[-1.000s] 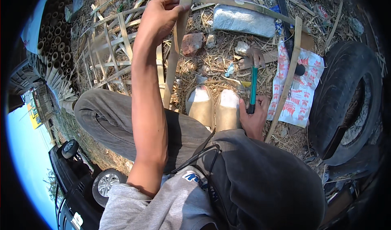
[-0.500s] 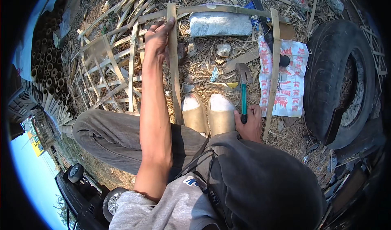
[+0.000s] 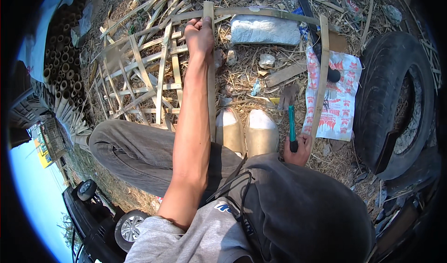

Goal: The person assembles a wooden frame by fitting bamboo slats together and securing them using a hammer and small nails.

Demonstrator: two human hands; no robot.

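Bamboo-slat frame (image 3: 324, 53) of flat, smooth strips, left hand (image 3: 199, 38) grasping its far-left corner, right hand (image 3: 300, 150) gripping a green-and-black-handled hammer (image 3: 292, 123) near right.

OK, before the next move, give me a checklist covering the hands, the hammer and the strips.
1. Left hand on left strip: ok, near its top end.
2. Right hand on hammer: ok, at the handle's dark end.
3. Hammer head angle: cannot tell, blurred.
4. Cross strip reaching left strip and right strip: ok, near their tops.
5. Joins fastened: cannot tell.
6. Right strip clear of sheet: not ok, overlaps it in view.
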